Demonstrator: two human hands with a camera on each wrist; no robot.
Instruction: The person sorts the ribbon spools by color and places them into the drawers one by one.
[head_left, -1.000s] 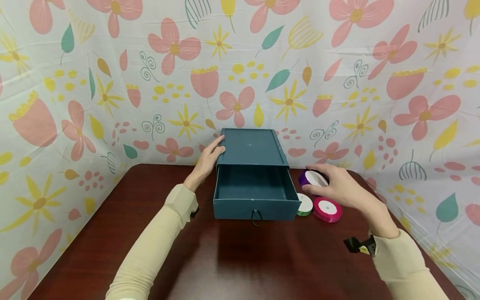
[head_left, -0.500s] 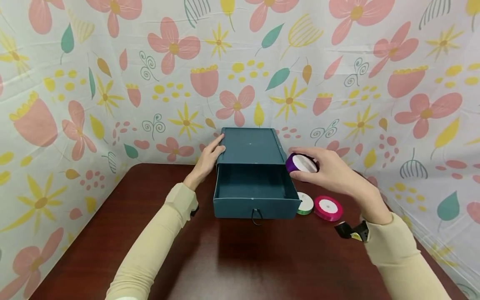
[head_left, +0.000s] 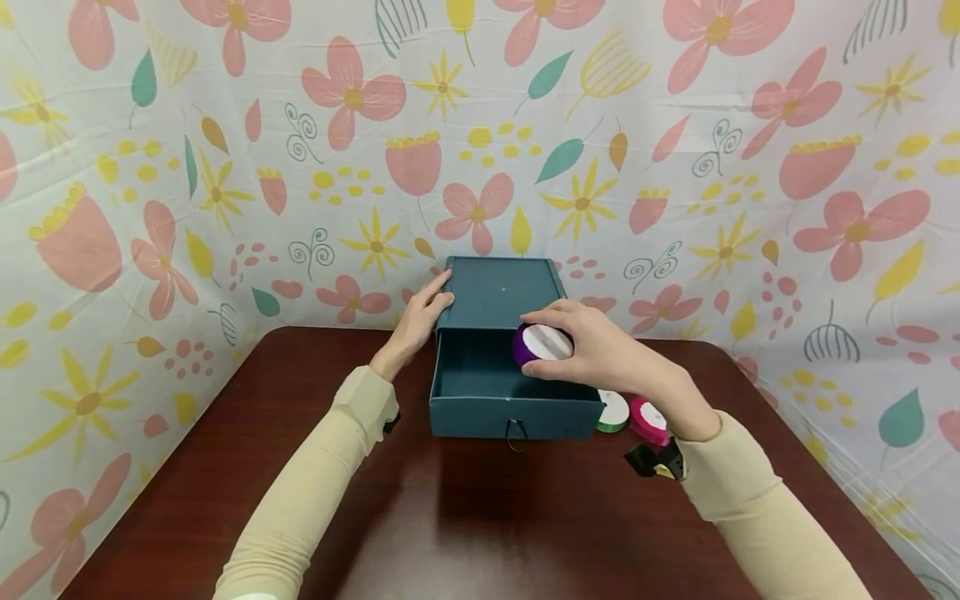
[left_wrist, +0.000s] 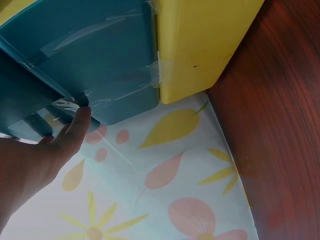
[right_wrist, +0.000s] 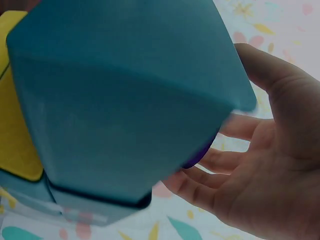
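Observation:
My right hand (head_left: 600, 346) grips a purple ribbon spool (head_left: 547, 342) with a white face, held over the open drawer (head_left: 480, 417) of a blue box (head_left: 498, 292). In the right wrist view the drawer's wall hides most of the spool; only a purple edge (right_wrist: 200, 155) shows beside the fingers. My left hand (head_left: 416, 325) rests with extended fingers on the left side of the box top. From the left wrist view, the left hand (left_wrist: 55, 155) touches the box's blue side (left_wrist: 100, 65), which has clear tape on it.
Right of the drawer, a green ribbon spool (head_left: 613, 412) and a pink ribbon spool (head_left: 649, 419) lie on the dark wooden table (head_left: 337, 500), partly covered by the right arm. A yellow unit (left_wrist: 200, 45) sits under the blue box. Behind stands a flowered cloth (head_left: 480, 150).
My right hand has lifted the purple ribbon spool from the table at the right and carried it left over the drawer. My left hand has stayed on the box.

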